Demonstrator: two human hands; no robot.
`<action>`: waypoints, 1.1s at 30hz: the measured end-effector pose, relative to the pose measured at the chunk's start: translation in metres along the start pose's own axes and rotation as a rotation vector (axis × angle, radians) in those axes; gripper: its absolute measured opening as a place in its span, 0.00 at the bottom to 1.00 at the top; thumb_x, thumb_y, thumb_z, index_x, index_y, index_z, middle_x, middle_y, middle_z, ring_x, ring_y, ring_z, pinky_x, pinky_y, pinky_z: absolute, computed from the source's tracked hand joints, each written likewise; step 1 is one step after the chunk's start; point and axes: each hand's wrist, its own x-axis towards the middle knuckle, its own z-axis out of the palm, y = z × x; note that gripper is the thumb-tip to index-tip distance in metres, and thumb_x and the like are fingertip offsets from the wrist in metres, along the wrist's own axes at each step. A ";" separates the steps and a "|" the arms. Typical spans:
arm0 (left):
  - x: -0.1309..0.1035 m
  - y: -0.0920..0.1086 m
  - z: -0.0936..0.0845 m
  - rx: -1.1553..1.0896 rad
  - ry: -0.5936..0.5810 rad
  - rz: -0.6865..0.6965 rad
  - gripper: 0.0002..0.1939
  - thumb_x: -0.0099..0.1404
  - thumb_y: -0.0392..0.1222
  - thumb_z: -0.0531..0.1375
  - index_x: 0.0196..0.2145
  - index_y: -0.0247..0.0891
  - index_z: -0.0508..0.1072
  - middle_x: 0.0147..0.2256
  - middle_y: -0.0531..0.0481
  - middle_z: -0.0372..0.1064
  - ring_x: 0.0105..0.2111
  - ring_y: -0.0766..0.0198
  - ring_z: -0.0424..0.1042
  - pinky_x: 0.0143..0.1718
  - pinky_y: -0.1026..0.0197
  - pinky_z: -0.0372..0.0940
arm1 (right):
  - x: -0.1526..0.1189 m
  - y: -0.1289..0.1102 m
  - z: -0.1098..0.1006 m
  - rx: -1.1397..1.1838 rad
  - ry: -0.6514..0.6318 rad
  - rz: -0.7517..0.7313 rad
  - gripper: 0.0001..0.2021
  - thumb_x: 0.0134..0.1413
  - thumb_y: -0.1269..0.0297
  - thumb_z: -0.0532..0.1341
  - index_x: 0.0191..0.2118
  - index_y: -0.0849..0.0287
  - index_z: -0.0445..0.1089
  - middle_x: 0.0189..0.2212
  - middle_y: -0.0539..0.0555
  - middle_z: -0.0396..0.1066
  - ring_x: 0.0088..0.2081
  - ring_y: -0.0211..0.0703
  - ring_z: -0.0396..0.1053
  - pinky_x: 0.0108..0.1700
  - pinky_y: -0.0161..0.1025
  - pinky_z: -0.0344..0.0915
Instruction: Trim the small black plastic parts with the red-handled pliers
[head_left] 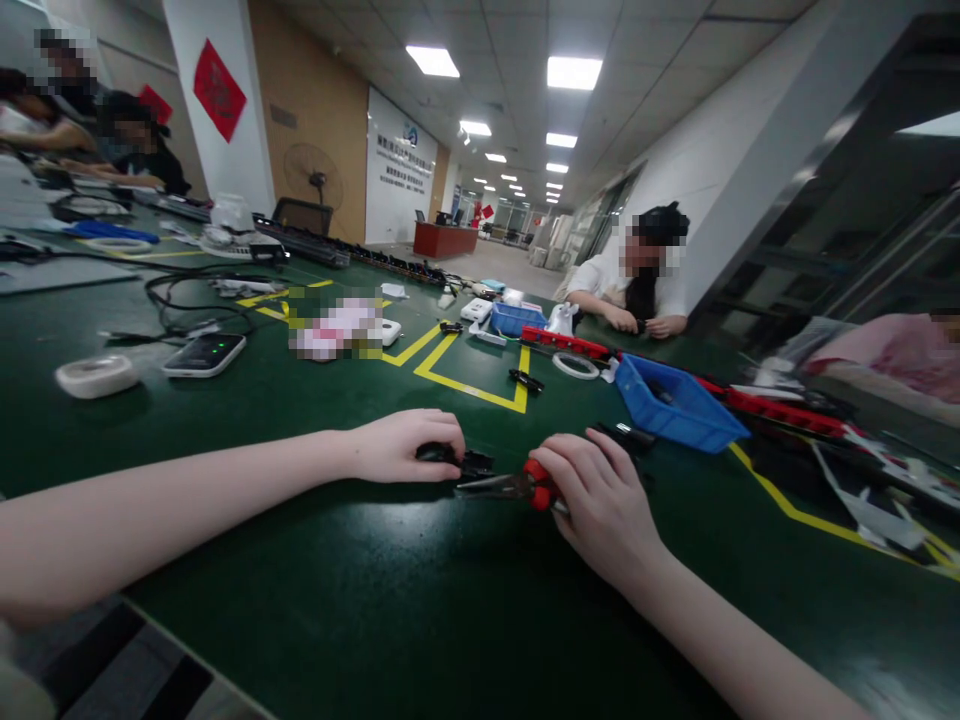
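Near the middle of the green table (360,600), my left hand (409,447) is closed round a small black part (476,463), holding it close to the tabletop. My right hand (600,495) grips red-handled pliers (538,484), their metal jaws pointing left. The jaw tips lie beside the lower edge of the black part; whether they touch it cannot be made out. Just beyond my right hand are dark glossy pieces (630,436), partly hidden by the fingers. Another small black part (526,380) lies farther back, at the yellow tape.
A blue bin (675,405) with dark items stands right of centre, near red strips (787,412). A black-and-white device (205,355), a white roll (97,376) and cables are at left. Across the table sits a person (592,285); others are at far left and right.
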 end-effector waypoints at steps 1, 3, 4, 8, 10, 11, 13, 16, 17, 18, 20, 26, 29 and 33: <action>0.000 -0.001 0.000 0.002 0.008 -0.002 0.07 0.70 0.43 0.61 0.41 0.37 0.72 0.43 0.46 0.72 0.44 0.58 0.71 0.47 0.58 0.64 | 0.005 0.001 0.005 -0.014 -0.010 -0.008 0.19 0.55 0.77 0.53 0.52 0.61 0.65 0.47 0.60 0.74 0.50 0.53 0.70 0.61 0.54 0.57; 0.000 -0.002 0.001 0.025 0.016 -0.011 0.08 0.71 0.44 0.60 0.41 0.37 0.73 0.43 0.46 0.72 0.43 0.58 0.72 0.46 0.58 0.64 | 0.016 0.004 0.015 -0.022 -0.028 -0.002 0.19 0.55 0.79 0.52 0.51 0.60 0.67 0.47 0.59 0.75 0.51 0.52 0.70 0.62 0.54 0.55; 0.000 -0.002 0.001 0.041 0.016 -0.015 0.09 0.71 0.45 0.60 0.41 0.36 0.73 0.42 0.45 0.72 0.42 0.58 0.72 0.45 0.58 0.64 | 0.022 0.006 0.021 -0.017 -0.034 0.011 0.18 0.55 0.79 0.52 0.50 0.59 0.67 0.47 0.60 0.75 0.50 0.51 0.70 0.62 0.54 0.56; 0.001 -0.002 0.001 0.117 0.010 -0.006 0.09 0.72 0.45 0.59 0.42 0.37 0.74 0.42 0.45 0.73 0.42 0.56 0.72 0.45 0.57 0.64 | 0.042 0.012 0.042 0.063 0.004 0.082 0.20 0.54 0.77 0.54 0.52 0.59 0.67 0.53 0.63 0.71 0.55 0.55 0.68 0.61 0.55 0.58; 0.001 -0.002 0.001 0.137 0.005 0.004 0.07 0.71 0.43 0.60 0.42 0.38 0.75 0.43 0.46 0.73 0.44 0.55 0.72 0.47 0.56 0.64 | 0.043 0.015 0.049 0.107 0.024 0.109 0.19 0.52 0.76 0.55 0.51 0.59 0.67 0.50 0.63 0.72 0.54 0.55 0.68 0.61 0.55 0.58; 0.000 -0.002 0.001 0.130 0.009 0.002 0.07 0.71 0.43 0.60 0.42 0.38 0.75 0.43 0.46 0.73 0.44 0.55 0.73 0.47 0.56 0.64 | 0.042 0.016 0.051 0.132 0.021 0.115 0.18 0.52 0.75 0.56 0.50 0.60 0.68 0.48 0.62 0.73 0.51 0.55 0.69 0.59 0.54 0.60; 0.000 -0.002 0.001 0.078 0.025 -0.011 0.06 0.71 0.42 0.60 0.42 0.38 0.75 0.44 0.45 0.72 0.45 0.56 0.73 0.47 0.56 0.65 | 0.038 0.018 0.053 0.159 -0.014 0.134 0.16 0.53 0.72 0.57 0.48 0.60 0.68 0.44 0.62 0.74 0.46 0.56 0.70 0.50 0.51 0.66; -0.002 -0.003 0.000 -0.024 0.036 -0.029 0.06 0.71 0.41 0.59 0.42 0.37 0.74 0.44 0.45 0.70 0.44 0.58 0.73 0.47 0.58 0.66 | 0.033 0.019 0.052 0.188 -0.053 0.153 0.14 0.53 0.71 0.58 0.46 0.60 0.70 0.41 0.60 0.74 0.42 0.55 0.70 0.42 0.47 0.66; -0.002 -0.003 0.000 -0.048 0.039 -0.034 0.07 0.72 0.42 0.59 0.42 0.37 0.74 0.44 0.45 0.69 0.43 0.58 0.72 0.47 0.58 0.66 | 0.033 0.019 0.051 0.195 -0.051 0.156 0.14 0.53 0.71 0.58 0.46 0.59 0.70 0.41 0.60 0.74 0.42 0.54 0.70 0.41 0.46 0.65; -0.002 -0.003 0.000 -0.065 0.047 -0.041 0.07 0.72 0.42 0.58 0.42 0.36 0.73 0.44 0.45 0.69 0.43 0.58 0.72 0.47 0.58 0.66 | 0.034 0.019 0.050 0.202 -0.043 0.154 0.13 0.53 0.70 0.58 0.45 0.59 0.70 0.40 0.59 0.74 0.41 0.53 0.70 0.41 0.46 0.65; -0.001 -0.003 0.000 -0.079 0.090 -0.064 0.08 0.73 0.43 0.56 0.41 0.36 0.70 0.43 0.46 0.68 0.43 0.59 0.70 0.46 0.58 0.65 | 0.035 0.018 0.049 0.217 -0.024 0.128 0.12 0.53 0.70 0.58 0.44 0.59 0.71 0.40 0.59 0.75 0.41 0.52 0.71 0.42 0.45 0.66; 0.002 0.003 -0.002 -0.058 0.179 -0.101 0.12 0.76 0.44 0.50 0.35 0.37 0.64 0.35 0.50 0.65 0.34 0.62 0.65 0.38 0.61 0.61 | 0.037 0.018 0.045 0.267 0.061 0.018 0.15 0.53 0.71 0.57 0.47 0.58 0.71 0.42 0.59 0.76 0.44 0.52 0.73 0.44 0.47 0.68; 0.001 0.004 -0.001 -0.033 0.110 -0.095 0.12 0.75 0.46 0.51 0.35 0.38 0.63 0.35 0.50 0.65 0.35 0.62 0.65 0.37 0.61 0.60 | 0.037 0.019 0.044 0.286 0.078 -0.032 0.17 0.52 0.71 0.57 0.48 0.58 0.72 0.43 0.59 0.76 0.44 0.52 0.73 0.45 0.48 0.70; 0.000 0.003 0.000 0.060 0.045 -0.085 0.11 0.75 0.46 0.50 0.37 0.38 0.62 0.37 0.49 0.64 0.34 0.61 0.66 0.35 0.60 0.60 | 0.037 0.020 0.044 0.296 0.077 -0.064 0.17 0.52 0.71 0.58 0.49 0.58 0.72 0.43 0.59 0.77 0.44 0.52 0.74 0.45 0.49 0.71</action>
